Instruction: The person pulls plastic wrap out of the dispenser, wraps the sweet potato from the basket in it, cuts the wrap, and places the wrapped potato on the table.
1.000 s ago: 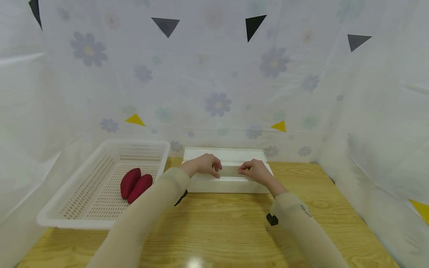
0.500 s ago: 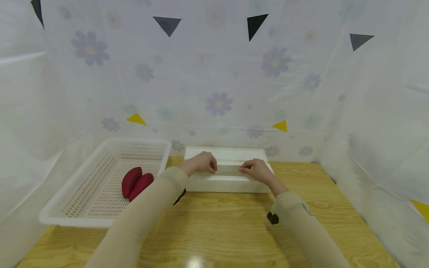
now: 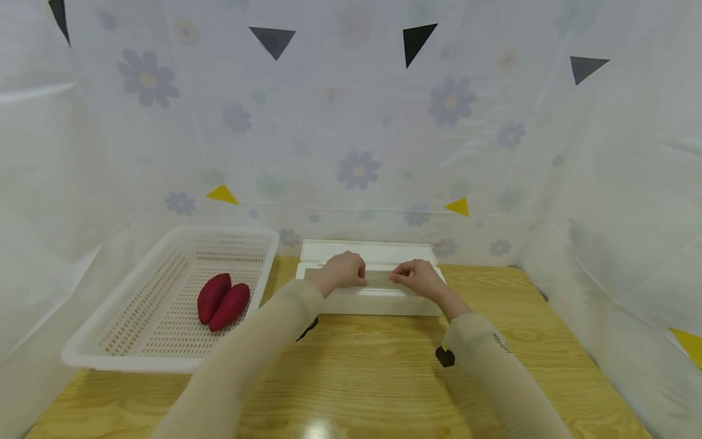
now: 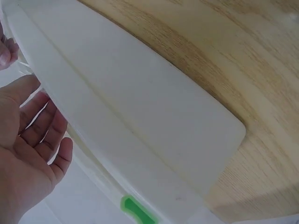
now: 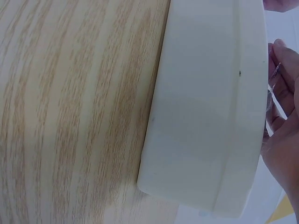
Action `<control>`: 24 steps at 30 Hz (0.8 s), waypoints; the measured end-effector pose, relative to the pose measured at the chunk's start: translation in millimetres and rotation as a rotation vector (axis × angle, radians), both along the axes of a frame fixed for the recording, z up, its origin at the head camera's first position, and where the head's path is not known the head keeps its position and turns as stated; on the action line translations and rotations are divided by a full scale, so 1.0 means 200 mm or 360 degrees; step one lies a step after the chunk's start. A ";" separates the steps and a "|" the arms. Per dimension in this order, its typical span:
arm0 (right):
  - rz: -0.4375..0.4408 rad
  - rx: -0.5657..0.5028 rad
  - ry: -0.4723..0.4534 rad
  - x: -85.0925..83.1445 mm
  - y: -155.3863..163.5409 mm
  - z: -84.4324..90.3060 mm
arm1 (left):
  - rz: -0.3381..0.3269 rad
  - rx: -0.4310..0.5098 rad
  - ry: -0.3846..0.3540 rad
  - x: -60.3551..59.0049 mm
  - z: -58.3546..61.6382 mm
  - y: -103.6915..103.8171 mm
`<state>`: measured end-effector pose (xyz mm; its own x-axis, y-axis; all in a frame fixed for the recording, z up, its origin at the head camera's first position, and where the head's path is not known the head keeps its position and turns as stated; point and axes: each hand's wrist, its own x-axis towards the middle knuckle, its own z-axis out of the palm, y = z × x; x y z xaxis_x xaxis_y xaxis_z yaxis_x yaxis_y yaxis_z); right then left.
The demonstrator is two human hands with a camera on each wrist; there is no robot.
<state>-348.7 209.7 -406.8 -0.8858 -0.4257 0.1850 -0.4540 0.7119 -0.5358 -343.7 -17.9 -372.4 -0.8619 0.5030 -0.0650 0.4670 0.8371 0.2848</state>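
A long white plastic-wrap dispenser point(image 3: 384, 305) lies on the table at the back, its lid point(image 3: 378, 251) tipped back. Over its opening, my left hand point(image 3: 342, 271) has bent fingers bunched at the clear plastic wrap point(image 3: 377, 278); the exact contact of thumb and forefinger is hidden. The left wrist view shows the other fingers of that left hand point(image 4: 35, 140) loosely bent beside the dispenser's long edge. Facing it, my right hand point(image 3: 421, 280) pinches the wrap between thumb and forefinger. Crinkled film shows at the fingers of the right hand point(image 5: 285, 102) in the right wrist view.
A white perforated basket point(image 3: 131, 364) stands on the left, holding two dark red, sweet-potato-like pieces point(image 3: 222, 303). The wooden table point(image 3: 362, 378) extends in front of the dispenser. A flower-patterned curtain point(image 3: 356, 122) hangs close behind it.
My left fingers, spread a second ago, have drawn together over the dispenser. The left hand has then moved right, nearer my right hand, which stays almost in place.
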 end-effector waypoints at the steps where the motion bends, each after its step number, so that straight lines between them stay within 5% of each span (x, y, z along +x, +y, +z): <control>1: 0.0001 -0.0001 0.0001 0.00 0.00 0.00 | 0.0021 -0.0017 0.0022 0.01 0.00 0.00; 5: 0.0002 -0.0006 -0.0002 0.00 -0.01 0.00 | 0.0080 -0.0096 0.0114 0.01 0.02 -0.04; 11: 0.0012 -0.0025 -0.0027 0.00 0.00 0.00 | 0.0113 -0.0223 0.0080 0.01 0.04 -0.13; 20: 0.0016 -0.0038 -0.0075 0.01 0.00 0.01 | 0.0079 -0.0238 0.0093 0.01 0.06 -0.23; 24: 0.0000 -0.0040 -0.0097 0.01 0.00 0.01 | 0.0058 -0.0130 0.0060 0.03 0.08 -0.22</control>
